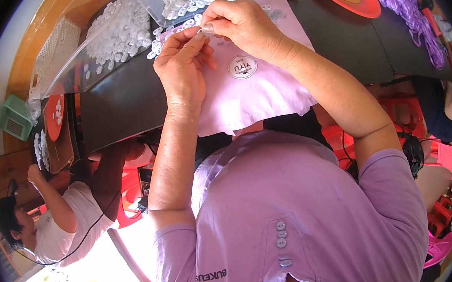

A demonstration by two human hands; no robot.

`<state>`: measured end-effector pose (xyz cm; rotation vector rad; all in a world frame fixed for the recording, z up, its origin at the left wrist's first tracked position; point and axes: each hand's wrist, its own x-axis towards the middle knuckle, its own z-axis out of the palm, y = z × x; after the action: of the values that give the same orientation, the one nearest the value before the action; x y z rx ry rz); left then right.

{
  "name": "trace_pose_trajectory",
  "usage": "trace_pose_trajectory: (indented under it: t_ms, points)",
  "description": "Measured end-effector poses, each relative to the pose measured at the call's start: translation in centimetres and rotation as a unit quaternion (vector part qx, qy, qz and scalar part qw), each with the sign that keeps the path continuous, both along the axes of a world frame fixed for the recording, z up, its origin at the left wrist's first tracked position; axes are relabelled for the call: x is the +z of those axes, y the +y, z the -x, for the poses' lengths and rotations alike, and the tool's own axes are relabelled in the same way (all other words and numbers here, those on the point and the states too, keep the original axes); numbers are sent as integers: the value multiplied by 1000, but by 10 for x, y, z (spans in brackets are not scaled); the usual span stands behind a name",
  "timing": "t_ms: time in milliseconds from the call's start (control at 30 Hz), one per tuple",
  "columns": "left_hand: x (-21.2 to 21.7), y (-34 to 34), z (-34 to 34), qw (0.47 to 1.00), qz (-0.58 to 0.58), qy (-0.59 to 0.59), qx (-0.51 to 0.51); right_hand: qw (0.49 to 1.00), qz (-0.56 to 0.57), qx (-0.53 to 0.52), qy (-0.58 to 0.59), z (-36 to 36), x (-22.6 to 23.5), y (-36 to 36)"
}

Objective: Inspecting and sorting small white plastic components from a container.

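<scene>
My left hand [183,65] and my right hand [249,29] meet fingertip to fingertip over the edge of a pink cloth [257,92] that hangs from the table across my lap. Both hands are closed in a pinch. Whatever sits between the fingertips is tiny, with a whitish spot showing, and its kind is hidden. Right beside my left fingers lie loose white oval plastic pieces [156,43], each with a small dark mark or hole. A few small greyish pieces [273,15] rest on the cloth beyond my right hand.
A clear plastic bin [156,14] holds more white pieces at the back. Further left, another heap [120,27] lies behind clear plastic. Purple cord [411,23] and a red plate [351,0] are at the back right. A co-worker [64,213] sits at the left, near a green basket [17,117].
</scene>
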<state>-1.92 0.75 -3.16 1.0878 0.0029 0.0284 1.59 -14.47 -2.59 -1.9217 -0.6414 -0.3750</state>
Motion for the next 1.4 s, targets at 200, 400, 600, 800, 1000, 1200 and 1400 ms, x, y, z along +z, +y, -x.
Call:
trace_pose_trajectory:
  t_ms: [200,400,600,800,1000,1200,1400]
  points:
    - [1,0,2,999,-20,-2,32,998,-8,23,64,6,3,3]
    - [0,2,0,999,-22,4,42,990,-94,16,106,7,4,6]
    - [-2,1,0,999,-23,-2,44,997,-21,-4,75,7,7,1]
    - [-1,1,1,998,-36,0,49,998,6,-5,63,6,5,2]
    - [1,0,3,998,-18,12,52,1000,12,-3,16,9,2,7]
    - [3,2,3,998,-44,11,40,1000,-7,-5,30,6,1,5]
    - [4,0,4,999,-24,-13,24,999,3,-30,24,0,-2,2]
